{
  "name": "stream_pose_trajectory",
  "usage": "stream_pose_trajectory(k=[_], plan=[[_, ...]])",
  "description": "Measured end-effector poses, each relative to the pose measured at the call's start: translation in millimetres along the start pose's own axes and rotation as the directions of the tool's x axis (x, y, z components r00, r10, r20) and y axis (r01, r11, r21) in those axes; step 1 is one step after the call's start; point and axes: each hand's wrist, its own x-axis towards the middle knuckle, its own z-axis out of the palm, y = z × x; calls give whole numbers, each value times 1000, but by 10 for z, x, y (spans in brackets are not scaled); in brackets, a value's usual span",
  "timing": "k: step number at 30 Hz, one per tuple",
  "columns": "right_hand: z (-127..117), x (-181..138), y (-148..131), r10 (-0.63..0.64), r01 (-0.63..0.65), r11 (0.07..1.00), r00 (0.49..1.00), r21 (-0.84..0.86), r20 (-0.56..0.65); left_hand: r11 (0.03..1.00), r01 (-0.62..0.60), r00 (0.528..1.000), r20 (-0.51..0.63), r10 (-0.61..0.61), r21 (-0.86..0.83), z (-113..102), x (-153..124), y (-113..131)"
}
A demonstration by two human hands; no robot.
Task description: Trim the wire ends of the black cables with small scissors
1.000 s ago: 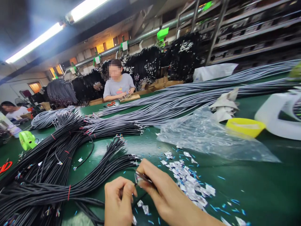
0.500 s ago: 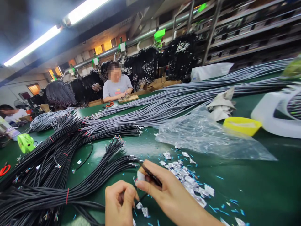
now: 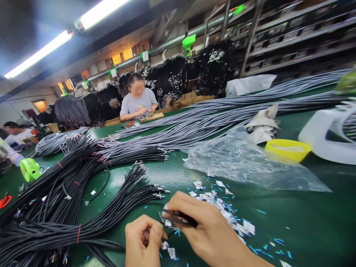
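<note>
At table's near edge | left hand (image 3: 143,241) pinches cable end (image 3: 169,233) | right hand (image 3: 205,230) grips small dark tool (image 3: 179,218) | risk: tool slips, nicking fingertips (image 3: 155,231) or wires; foil scraps (image 3: 222,211) scatter.

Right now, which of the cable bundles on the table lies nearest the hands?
The black cable bundle, whose stripped ends stop just left of the right hand. The grey bundles lie farther back, beyond the plastic bag.

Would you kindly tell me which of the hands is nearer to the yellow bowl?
Right. The right hand lies below-left of the yellow bowl; the left hand sits farther left.
</note>
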Motion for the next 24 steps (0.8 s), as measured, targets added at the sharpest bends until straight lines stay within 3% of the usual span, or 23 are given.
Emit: stream_pose_trajectory(k=[3, 8, 14, 19, 24], plan=[[-72, 52, 80, -53, 37, 989, 993, -146, -109, 1000, -7, 1000, -12, 7, 26, 0, 6, 5], [-84, -9, 85, -151, 152, 988, 987, -16, 45, 1000, -12, 1000, 2, 12, -7, -10, 17, -23], [8, -78, 20, -318, 316, 941, 948, -123, 10, 999, 2, 999, 34, 0, -53, 3, 17, -66], [1, -56, 79, -316, 304, 927, 948, -221, -23, 999, 9, 999, 39, -8, -40, 0, 13, -30], [-71, -6, 147, -149, 129, 967, 986, -221, -76, 997, 27, 1000, -5, -27, -70, -11, 16, -13]])
